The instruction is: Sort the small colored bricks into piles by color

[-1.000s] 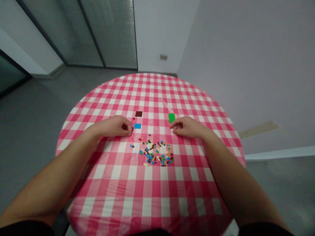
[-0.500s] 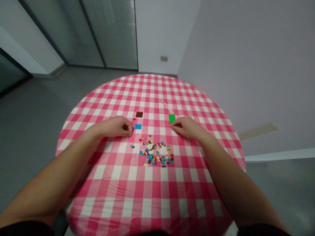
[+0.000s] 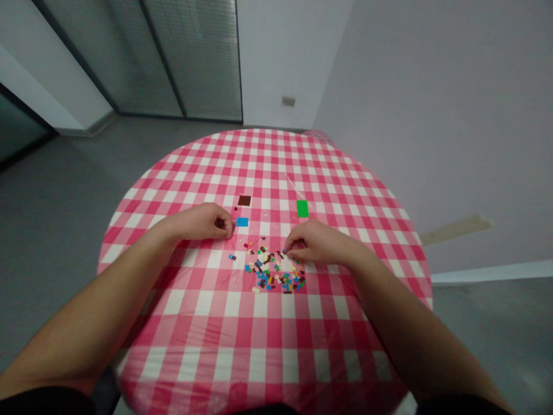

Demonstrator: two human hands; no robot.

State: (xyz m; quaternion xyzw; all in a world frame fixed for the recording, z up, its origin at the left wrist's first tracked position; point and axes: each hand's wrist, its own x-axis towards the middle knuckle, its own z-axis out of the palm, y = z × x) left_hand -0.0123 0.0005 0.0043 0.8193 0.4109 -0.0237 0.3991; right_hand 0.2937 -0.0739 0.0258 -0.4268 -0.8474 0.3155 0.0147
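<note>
Small building bricks [image 3: 270, 276] of many colours lie scattered in a loose pile at mid-table. My right hand [image 3: 317, 242] is over the pile's upper right edge, fingertips pinched together; whatever they hold is too small or hidden to name. My left hand [image 3: 207, 222] rests on the cloth to the left, fingers curled, thumb and forefinger meeting, with nothing I can make out between them. Just right of it lies a blue plate [image 3: 242, 222]. Behind that is a dark brown plate [image 3: 244, 200], and a green plate [image 3: 302, 208] lies beyond my right hand.
A red and white checked cloth [image 3: 194, 340] covers the round table. A small blue and dark piece [image 3: 232, 257] lies apart, left of the pile. Walls stand behind and to the right, and a glass partition [image 3: 194, 57] at the back left.
My right hand has moved from the near edge of the green plate toward me and left, to the brick pile. The green plate is now fully uncovered. My left hand has stayed put.
</note>
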